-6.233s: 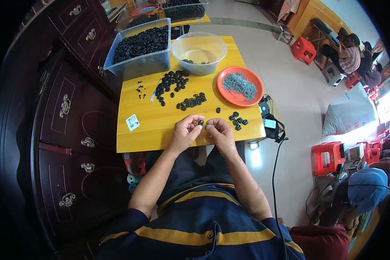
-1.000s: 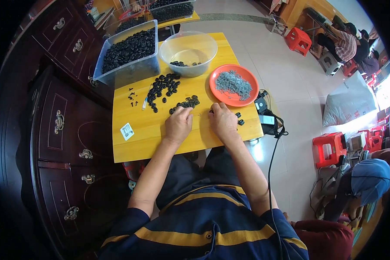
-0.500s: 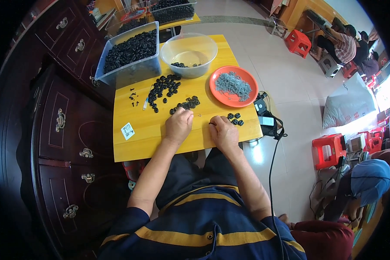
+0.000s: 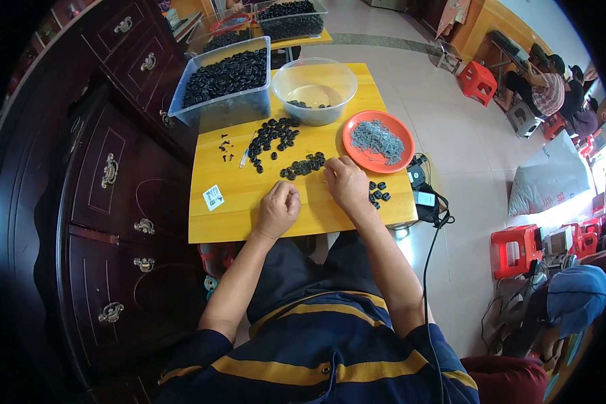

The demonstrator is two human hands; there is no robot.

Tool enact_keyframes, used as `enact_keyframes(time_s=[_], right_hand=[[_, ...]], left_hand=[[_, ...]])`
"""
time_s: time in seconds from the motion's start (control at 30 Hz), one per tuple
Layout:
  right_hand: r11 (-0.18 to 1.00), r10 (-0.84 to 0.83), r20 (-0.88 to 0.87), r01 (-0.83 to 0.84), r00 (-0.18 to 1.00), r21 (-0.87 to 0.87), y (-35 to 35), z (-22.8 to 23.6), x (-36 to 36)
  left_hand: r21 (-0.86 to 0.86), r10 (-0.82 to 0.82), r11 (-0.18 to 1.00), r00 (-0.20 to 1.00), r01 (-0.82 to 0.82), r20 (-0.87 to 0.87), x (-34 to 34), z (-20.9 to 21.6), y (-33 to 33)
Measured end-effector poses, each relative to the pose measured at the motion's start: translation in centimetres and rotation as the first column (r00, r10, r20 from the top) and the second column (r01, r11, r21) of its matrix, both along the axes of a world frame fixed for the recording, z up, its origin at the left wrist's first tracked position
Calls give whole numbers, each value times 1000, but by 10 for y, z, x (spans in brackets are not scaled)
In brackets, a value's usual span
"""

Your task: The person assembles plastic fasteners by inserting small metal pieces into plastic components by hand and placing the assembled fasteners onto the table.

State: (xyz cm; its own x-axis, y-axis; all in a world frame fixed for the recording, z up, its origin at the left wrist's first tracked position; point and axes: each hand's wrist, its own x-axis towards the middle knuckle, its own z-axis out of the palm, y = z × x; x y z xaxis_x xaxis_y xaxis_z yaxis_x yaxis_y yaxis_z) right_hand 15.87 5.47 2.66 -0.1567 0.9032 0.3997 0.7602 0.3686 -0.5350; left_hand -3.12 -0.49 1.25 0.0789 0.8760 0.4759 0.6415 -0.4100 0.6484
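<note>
My left hand (image 4: pixel 279 210) is closed in a loose fist above the near part of the yellow table (image 4: pixel 242 219); anything inside is hidden. Farther forward and to the right, my right hand (image 4: pixel 347 184) has its fingers pinched together at the right end of a short cluster of small dark oval pieces (image 4: pixel 304 165). What those fingers hold is too small to make out. Several black pieces (image 4: pixel 378 193) lie just right of that hand. Beyond it stands an orange-red plate (image 4: pixel 349 147) heaped with small grey metal pieces (image 4: pixel 377 139).
A clear bin (image 4: pixel 232 111) of black pieces and a transparent bowl (image 4: pixel 314 71) stand at the back. Loose black pieces (image 4: pixel 274 137), tiny dark bits (image 4: pixel 227 147) and a white label (image 4: pixel 213 198) lie leftward. Dark drawers (image 4: pixel 114 222) flank the left; a cable (image 4: pixel 425 283) hangs right.
My right hand has moved forward to the end of the dark cluster. My left hand has drawn back from that cluster. The whole view has shifted slightly.
</note>
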Motion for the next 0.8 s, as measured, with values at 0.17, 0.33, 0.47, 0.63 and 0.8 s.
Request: enact_keyframes(time_s=[0.17, 0.33, 0.47, 0.63, 0.8], right_hand=[[996, 63, 45, -60, 997, -67, 13, 7, -28], [988, 115, 186, -93, 976, -126, 21, -7, -38], [984, 136, 196, -109, 971, -144, 12, -16, -37], [981, 128, 162, -101, 978, -167, -4, -16, -37], [985, 119, 130, -101, 984, -142, -10, -18, -34]], left_hand=[[35, 54, 998, 993, -58, 105, -6, -8, 0], [42, 81, 995, 981, -90, 178, -4, -8, 2], [-46, 135, 991, 934, -127, 330, -12, -21, 8], [-81, 153, 988, 905, -132, 396, -15, -29, 11], [-101, 169, 985, 903, -140, 396, -13, -26, 11]])
